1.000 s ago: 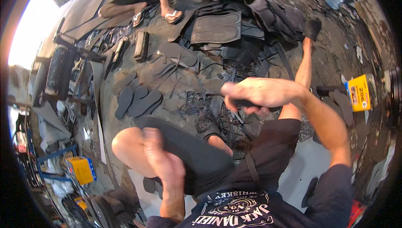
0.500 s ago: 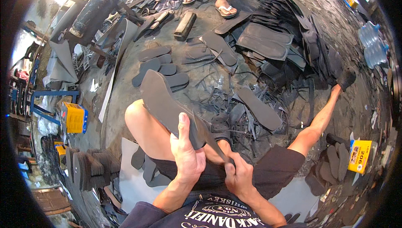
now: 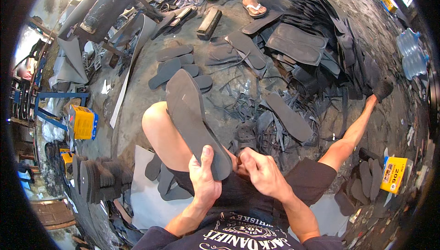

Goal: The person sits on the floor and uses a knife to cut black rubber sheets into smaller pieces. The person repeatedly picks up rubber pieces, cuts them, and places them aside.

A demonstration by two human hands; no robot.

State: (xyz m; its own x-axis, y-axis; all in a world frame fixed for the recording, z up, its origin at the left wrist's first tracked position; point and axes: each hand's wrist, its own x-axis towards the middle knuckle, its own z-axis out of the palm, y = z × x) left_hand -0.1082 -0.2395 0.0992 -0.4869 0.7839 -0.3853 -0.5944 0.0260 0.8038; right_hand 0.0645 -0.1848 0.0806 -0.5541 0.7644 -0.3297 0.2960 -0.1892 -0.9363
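Note:
A dark grey shoe sole stretches up and away over my bent left knee, its near rounded end in my left hand. The thumb lies on the sole's top face and the fingers are underneath. Just right of that near end, my right hand is closed with its thumb against the curled fingers. Whatever it grips is hidden from this side. Beyond the right hand, a dark clog is on my foot. A loose sole lies on a heap of dark trimmed strips.
Several soles lie on the floor ahead. Stacked soles stand at left, near a yellow box. A large pile of dark sheets rises at far right; another yellow box sits at right. A person's sandalled foot is at the top.
The sole has turned more toward me and its near end shows whole. A dark strip stretched between the sole and my right hand is no longer visible. The right hand has risen slightly.

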